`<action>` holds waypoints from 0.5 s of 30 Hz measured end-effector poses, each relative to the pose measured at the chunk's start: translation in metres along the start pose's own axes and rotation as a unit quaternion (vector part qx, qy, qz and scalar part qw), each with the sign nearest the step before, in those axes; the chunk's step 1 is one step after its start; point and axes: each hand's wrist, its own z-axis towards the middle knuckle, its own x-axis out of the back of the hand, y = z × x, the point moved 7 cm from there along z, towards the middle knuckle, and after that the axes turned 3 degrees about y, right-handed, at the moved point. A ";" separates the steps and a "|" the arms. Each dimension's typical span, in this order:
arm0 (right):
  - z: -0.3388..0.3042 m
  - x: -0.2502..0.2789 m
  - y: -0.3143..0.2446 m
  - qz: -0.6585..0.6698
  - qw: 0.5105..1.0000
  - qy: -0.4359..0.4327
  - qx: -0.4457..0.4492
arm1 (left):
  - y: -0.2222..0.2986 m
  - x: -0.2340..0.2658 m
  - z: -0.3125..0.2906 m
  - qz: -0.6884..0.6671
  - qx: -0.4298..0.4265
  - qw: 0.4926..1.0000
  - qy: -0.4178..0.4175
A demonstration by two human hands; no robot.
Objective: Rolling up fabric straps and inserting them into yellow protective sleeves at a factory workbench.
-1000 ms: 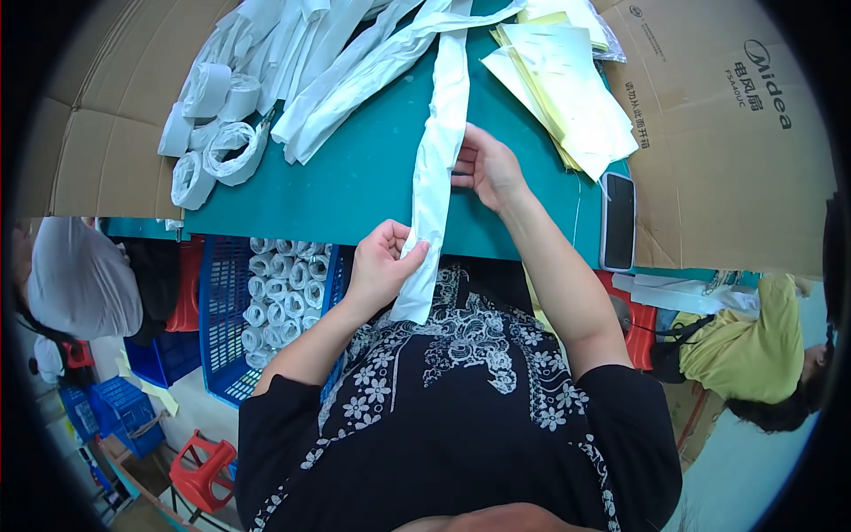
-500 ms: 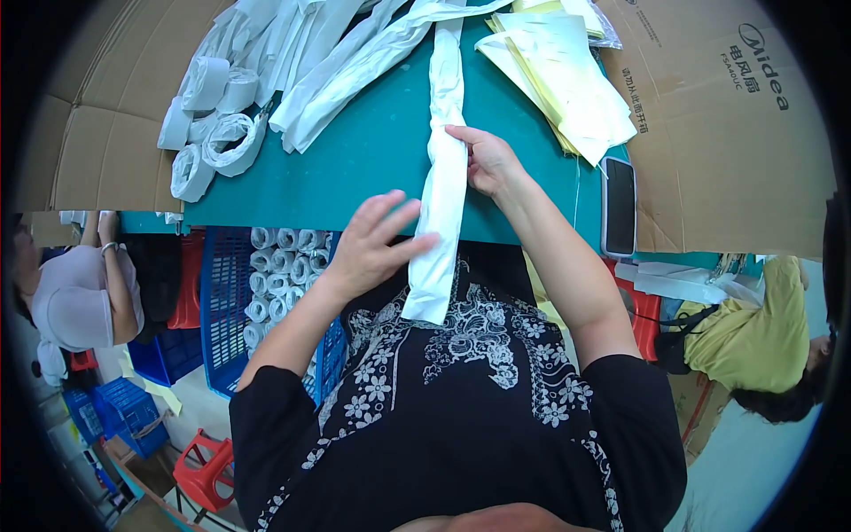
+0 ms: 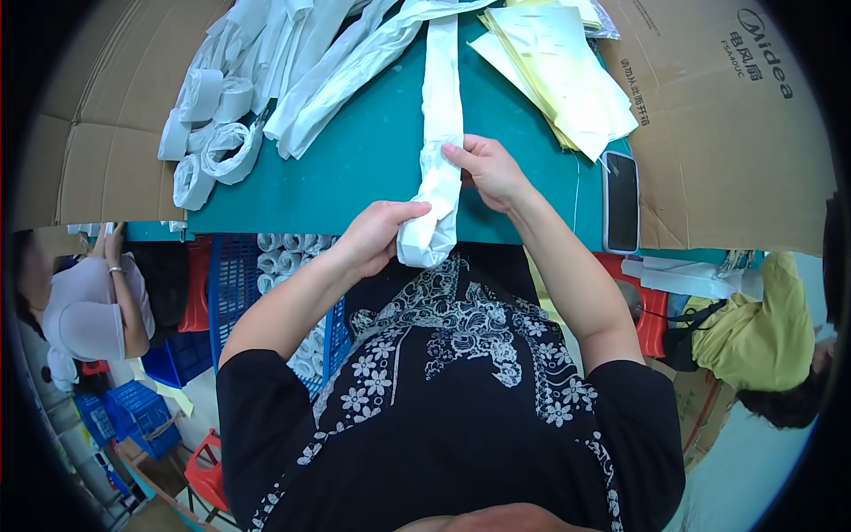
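Observation:
A long white strip of thin, crinkled material (image 3: 441, 84) runs from the far edge of the green table toward me. Its near end is folded back over itself in a loop just past the table's front edge. My left hand (image 3: 377, 236) pinches the folded end from the left, thumb on top. On the right side, a little farther up, my right hand (image 3: 487, 173) grips the same strip with its thumb on top and its fingers partly hidden behind. Whether the strip is one layer or several, I cannot tell.
White rolls (image 3: 232, 152) and loose white strips (image 3: 341, 84) lie at the table's left. Pale yellow and white sheets (image 3: 567, 84) and a phone (image 3: 620, 202) are at the right. Cardboard (image 3: 718, 133) flanks the table (image 3: 523, 106). A blue crate (image 3: 232, 297) holds rolls below. Two people work nearby.
My left hand has closed on the strip's near end, which hung straight and is now folded up and back. My right hand still holds the strip, slightly lower.

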 end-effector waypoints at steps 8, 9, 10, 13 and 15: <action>-0.021 -0.002 -0.022 -0.285 0.943 -0.110 0.134 | -0.007 -0.002 0.012 -0.052 0.058 0.996 0.041; -0.027 -0.006 -0.027 -0.335 0.920 -0.136 0.152 | -0.010 -0.002 0.017 -0.064 0.061 0.996 0.021; -0.032 -0.010 -0.031 -0.408 0.880 -0.158 0.185 | -0.012 -0.003 0.019 -0.075 0.063 0.995 0.002; -0.042 -0.022 -0.033 -0.502 0.814 -0.182 0.231 | -0.009 -0.015 0.025 -0.114 0.067 0.991 -0.037; -0.046 -0.025 -0.032 -0.499 0.808 -0.174 0.260 | -0.011 -0.016 0.027 -0.111 0.079 0.990 -0.048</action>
